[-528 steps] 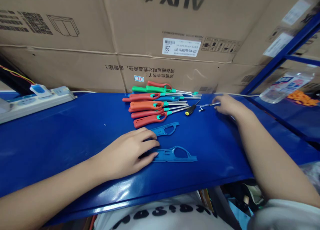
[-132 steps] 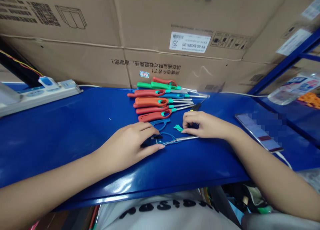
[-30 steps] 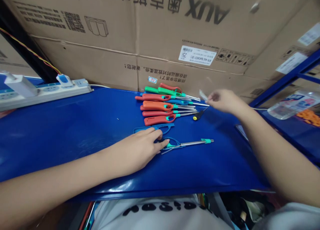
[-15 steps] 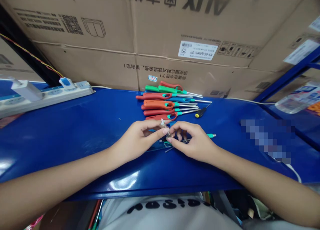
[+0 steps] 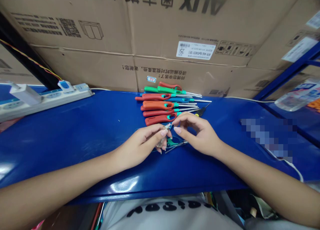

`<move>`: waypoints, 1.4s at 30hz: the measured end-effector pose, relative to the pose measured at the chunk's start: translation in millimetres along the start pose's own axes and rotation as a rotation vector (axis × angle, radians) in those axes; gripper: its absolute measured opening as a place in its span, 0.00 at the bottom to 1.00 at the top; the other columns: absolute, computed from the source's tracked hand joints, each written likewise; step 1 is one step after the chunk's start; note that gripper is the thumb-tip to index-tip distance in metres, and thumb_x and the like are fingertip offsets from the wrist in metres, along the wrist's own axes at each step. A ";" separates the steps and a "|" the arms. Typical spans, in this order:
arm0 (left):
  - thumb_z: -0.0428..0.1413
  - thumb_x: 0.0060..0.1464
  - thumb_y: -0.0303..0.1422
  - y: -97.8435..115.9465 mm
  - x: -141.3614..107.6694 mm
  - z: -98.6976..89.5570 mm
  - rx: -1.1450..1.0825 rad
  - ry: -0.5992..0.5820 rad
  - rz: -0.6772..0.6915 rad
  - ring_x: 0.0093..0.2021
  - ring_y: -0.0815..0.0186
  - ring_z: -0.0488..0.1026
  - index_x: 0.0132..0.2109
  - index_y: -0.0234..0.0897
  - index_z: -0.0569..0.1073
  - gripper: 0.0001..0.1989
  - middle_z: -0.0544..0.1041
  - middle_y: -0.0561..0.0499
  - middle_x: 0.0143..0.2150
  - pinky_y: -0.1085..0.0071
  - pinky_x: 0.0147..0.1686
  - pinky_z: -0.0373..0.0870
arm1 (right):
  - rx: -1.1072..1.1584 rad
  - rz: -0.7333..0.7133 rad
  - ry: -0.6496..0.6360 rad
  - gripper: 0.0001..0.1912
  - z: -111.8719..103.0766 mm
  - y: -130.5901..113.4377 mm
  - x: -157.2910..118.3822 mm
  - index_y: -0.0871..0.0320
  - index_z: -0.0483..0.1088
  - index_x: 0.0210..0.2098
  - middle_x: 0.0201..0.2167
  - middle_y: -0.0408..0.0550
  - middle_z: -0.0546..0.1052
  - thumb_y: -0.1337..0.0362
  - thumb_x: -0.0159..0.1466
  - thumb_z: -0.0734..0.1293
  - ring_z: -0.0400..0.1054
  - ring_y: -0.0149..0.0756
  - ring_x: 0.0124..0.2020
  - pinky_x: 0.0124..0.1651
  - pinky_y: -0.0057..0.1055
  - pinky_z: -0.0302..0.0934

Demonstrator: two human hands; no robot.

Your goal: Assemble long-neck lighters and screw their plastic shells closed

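- Left hand (image 5: 138, 145): fingers (image 5: 163, 132) pinch clear part (image 5: 162, 140).
- Right hand (image 5: 202, 133): fingers (image 5: 177, 130) part-open, just beside it, holding nothing.
- Carton (image 5: 150, 30), 12 o'clock: printed "AUX"; label (image 5: 192, 50) reads "25".

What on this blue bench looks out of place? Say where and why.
A small yellow-handled screwdriver sits by the row of long-nozzle lighters, the only non-lighter there. A pixelated patch hides part of the bench at right.

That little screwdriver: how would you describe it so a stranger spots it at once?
On the blue bench, find the bunch of long lighters with red, orange and green handles. By their metal tips, just above the right hand, lies a screwdriver: the only short tool, black with a yellow end.
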State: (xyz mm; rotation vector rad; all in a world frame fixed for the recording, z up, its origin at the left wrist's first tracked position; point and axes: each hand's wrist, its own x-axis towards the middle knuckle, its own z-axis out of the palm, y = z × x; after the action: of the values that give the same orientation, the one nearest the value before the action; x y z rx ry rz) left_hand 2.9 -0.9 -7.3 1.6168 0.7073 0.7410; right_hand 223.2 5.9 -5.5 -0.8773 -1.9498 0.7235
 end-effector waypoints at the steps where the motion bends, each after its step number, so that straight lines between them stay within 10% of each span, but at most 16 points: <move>1: 0.48 0.69 0.41 0.9 -0.6 0.7 0.010 -0.027 -0.006 0.32 0.69 0.72 0.38 0.34 0.71 0.17 0.73 0.53 0.31 0.72 0.35 0.73 | 0.037 -0.004 0.000 0.05 -0.9 -0.7 0.9 0.54 0.73 0.40 0.37 0.47 0.76 0.61 0.66 0.69 0.69 0.33 0.35 0.38 0.33 0.66; 32: 0.47 0.70 0.41 1.7 -4.7 4.1 -0.024 -0.168 -0.082 0.30 0.70 0.68 0.42 0.34 0.75 0.18 0.70 0.54 0.29 0.73 0.32 0.67 | 0.184 -0.013 -0.076 0.04 -1.3 1.5 0.4 0.55 0.78 0.36 0.33 0.46 0.78 0.63 0.65 0.70 0.72 0.34 0.35 0.40 0.34 0.67; 42: 0.53 0.64 0.46 10.1 -0.9 1.2 -0.067 0.097 -0.156 0.25 0.71 0.65 0.38 0.34 0.76 0.19 0.69 0.56 0.24 0.74 0.27 0.63 | 0.351 0.296 -0.193 0.12 -10.5 7.6 5.2 0.52 0.77 0.48 0.41 0.45 0.80 0.59 0.69 0.66 0.68 0.28 0.28 0.33 0.30 0.66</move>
State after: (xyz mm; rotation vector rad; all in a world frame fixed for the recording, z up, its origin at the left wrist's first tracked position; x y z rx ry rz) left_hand 3.8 -3.9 2.4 1.4540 0.8599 0.7252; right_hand 232.6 16.1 -4.0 -0.9101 -1.7947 1.3217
